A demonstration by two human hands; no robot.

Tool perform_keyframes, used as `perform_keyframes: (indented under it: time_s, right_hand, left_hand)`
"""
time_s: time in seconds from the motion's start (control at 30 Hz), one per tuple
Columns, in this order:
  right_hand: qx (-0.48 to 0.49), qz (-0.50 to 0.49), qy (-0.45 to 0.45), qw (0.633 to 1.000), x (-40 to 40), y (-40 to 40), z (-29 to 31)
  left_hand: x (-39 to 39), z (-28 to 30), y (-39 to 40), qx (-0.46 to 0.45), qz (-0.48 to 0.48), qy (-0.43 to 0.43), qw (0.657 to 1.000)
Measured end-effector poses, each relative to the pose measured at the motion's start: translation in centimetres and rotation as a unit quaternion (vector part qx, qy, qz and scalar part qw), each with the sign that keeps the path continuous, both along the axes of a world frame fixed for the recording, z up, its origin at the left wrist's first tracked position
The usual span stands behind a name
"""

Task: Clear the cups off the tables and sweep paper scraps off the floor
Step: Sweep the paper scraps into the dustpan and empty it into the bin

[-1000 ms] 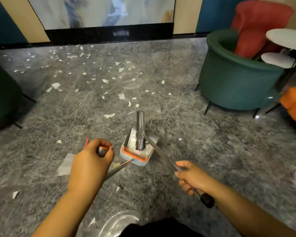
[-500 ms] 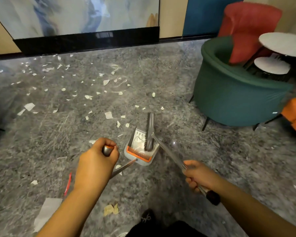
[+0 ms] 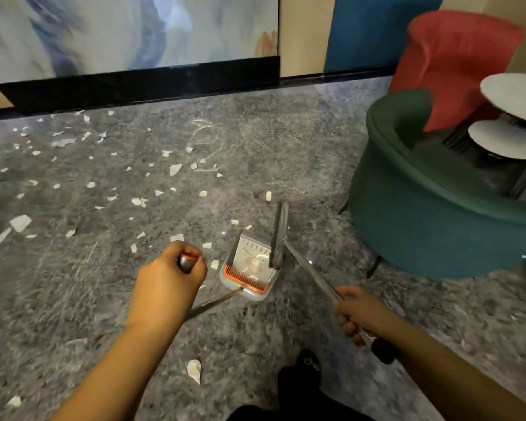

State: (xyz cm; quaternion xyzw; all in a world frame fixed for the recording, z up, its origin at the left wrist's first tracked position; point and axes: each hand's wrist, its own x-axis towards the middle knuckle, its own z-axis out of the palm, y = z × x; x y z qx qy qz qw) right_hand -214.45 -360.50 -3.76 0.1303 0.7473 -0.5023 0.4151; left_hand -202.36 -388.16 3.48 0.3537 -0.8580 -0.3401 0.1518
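Left hand [image 3: 167, 281] clenched around dustpan handle top [image 3: 186, 261], orange ring visible. Right hand [image 3: 357, 311] grasping broom pole [image 3: 310, 270] just above black end cap. One dustpan [image 3: 249, 270], grey with orange comb edge, on floor between both hands, slightly ahead. One broom head [image 3: 280, 235] resting at dustpan's right side. Paper scraps [image 3: 20, 222]: dozens, too many to count, mostly ahead-left of left hand; one scrap [image 3: 194, 369] behind it. Two armchairs ahead-right of right hand: green armchair [image 3: 431, 226], red armchair [image 3: 456, 62]. Two round tabletops [image 3: 516, 95]. No readable writing.
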Motion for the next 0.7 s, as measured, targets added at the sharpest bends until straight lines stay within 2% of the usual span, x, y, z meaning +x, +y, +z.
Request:
perform_keyframes:
  time_s: [0.3, 0.5, 0.7]
  right_hand:
    - [0.020, 0.039, -0.004, 0.999, -18.5, -4.4, -0.2]
    - [0.024, 0.036, -0.021, 0.999, -27.0, -9.4, -2.4]
    - [0.051, 0.032, -0.047, 0.997, -33.9, -13.7, -4.8]
  left_hand:
    - [-13.9, -0.7, -4.7, -0.001, 0.026, -0.035, 0.999]
    - [-21.2, -3.6, -11.7, 0.019, 0.040, -0.059, 0.997]
    - [-28.4, -7.2, -17.7, 0.019, 0.012, -0.105, 0.994]
